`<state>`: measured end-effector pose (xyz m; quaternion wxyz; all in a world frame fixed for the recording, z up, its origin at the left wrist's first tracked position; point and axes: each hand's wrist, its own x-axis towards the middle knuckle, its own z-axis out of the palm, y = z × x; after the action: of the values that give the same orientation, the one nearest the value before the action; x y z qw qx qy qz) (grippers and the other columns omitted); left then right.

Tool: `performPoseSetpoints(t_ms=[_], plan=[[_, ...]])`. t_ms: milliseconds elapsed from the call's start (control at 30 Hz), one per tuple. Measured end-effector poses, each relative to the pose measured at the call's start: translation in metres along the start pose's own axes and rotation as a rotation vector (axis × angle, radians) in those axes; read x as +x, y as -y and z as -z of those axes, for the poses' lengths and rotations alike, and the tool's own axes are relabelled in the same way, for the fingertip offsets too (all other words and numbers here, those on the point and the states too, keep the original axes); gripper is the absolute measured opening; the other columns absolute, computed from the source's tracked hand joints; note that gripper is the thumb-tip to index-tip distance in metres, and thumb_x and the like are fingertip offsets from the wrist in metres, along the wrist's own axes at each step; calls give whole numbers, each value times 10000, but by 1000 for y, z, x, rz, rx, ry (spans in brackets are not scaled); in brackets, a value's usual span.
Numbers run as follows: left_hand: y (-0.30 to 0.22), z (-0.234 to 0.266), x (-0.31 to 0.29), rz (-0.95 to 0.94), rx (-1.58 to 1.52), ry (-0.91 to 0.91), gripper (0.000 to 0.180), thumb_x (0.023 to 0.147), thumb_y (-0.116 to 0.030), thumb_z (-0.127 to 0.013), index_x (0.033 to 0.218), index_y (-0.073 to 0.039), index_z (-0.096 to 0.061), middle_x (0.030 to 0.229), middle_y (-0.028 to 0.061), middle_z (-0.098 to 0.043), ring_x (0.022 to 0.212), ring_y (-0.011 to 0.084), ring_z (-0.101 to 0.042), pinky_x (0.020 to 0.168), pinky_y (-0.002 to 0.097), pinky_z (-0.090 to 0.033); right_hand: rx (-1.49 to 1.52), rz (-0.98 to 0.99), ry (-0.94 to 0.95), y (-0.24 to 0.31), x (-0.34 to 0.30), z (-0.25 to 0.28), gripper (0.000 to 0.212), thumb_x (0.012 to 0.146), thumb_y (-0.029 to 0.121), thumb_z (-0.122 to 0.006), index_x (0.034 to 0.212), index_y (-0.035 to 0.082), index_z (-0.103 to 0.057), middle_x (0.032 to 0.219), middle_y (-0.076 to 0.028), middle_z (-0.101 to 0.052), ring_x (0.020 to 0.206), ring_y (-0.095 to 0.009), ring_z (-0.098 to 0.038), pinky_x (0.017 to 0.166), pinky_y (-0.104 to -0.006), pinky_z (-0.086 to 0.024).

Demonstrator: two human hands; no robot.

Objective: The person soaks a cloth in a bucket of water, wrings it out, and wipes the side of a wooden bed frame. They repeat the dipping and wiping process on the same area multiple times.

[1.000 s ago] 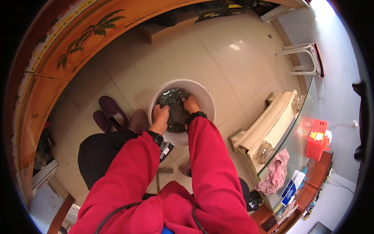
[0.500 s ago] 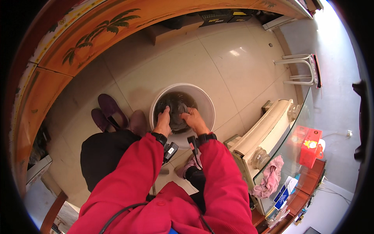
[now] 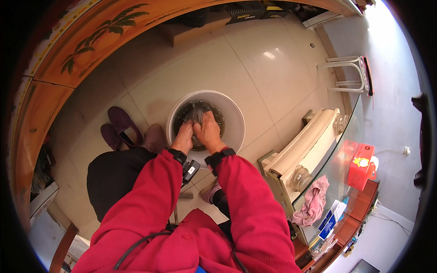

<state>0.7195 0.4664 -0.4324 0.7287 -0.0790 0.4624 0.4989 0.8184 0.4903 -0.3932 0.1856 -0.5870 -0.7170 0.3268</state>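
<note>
A white round bucket (image 3: 236, 122) stands on the floor in front of me, with murky dark water (image 3: 218, 111) inside. Over the water, my left hand (image 3: 183, 137) and my right hand (image 3: 208, 131) are close together, both closed on a wet dark grey cloth (image 3: 197, 113). Bunched fabric pokes out past the fingers toward the bucket's far side. The rest of the cloth is hidden by my hands. Dark bands with small black devices circle both wrists.
Purple slip-on shoes (image 3: 125, 125) sit left of the bucket. At right is a glass-topped table with a cream base (image 3: 302, 150), bearing a pink cloth (image 3: 314, 200) and a red box (image 3: 362, 166). A white-framed stool (image 3: 348, 73) stands by the wall.
My hands have come together, the right one moving inward to the left. The cloth, spread lower in the water before, is now bunched between them. The view has shifted slightly.
</note>
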Motion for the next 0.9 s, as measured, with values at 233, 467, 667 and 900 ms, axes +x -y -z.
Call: performPoseSetpoints(t_ms=[233, 467, 667, 900], plan=[[-8, -11, -9, 93, -20, -396, 476, 903, -357, -615, 1190, 20, -575, 1115, 150, -638, 929, 292, -649, 826, 431, -539, -308, -258, 210, -58, 56, 0, 400, 830, 259, -649, 1104, -19, -563, 1204, -264, -544, 978, -445, -615, 849, -493, -509], [22, 30, 31, 151, -46, -560, 514, 894, -308, -632, 1241, 60, -546, 1227, 165, -591, 1066, 278, -582, 917, 412, -480, -319, -441, 414, -93, 45, -37, 824, 746, 329, -765, 1397, -32, -412, 1368, -279, -481, 1156, -411, -567, 1008, -433, -443], [7, 13, 24, 185, -2, -668, 644, 877, -433, -642, 1314, 19, -502, 1321, 180, -534, 1159, 302, -537, 962, 434, -438, 210, -489, 528, -82, 55, -23, 539, 682, 268, -768, 1151, 21, -670, 1118, -254, -651, 1125, -351, -600, 944, -345, -468], [-13, -11, -13, 143, -161, -72, 442, 941, -474, -540, 1179, -109, -614, 1125, 67, -659, 1025, 248, -621, 915, 444, -469, 347, -85, 338, -10, -7, 46, 281, 664, 221, -748, 824, 12, -651, 900, -183, -558, 855, -339, -544, 786, -397, -456]])
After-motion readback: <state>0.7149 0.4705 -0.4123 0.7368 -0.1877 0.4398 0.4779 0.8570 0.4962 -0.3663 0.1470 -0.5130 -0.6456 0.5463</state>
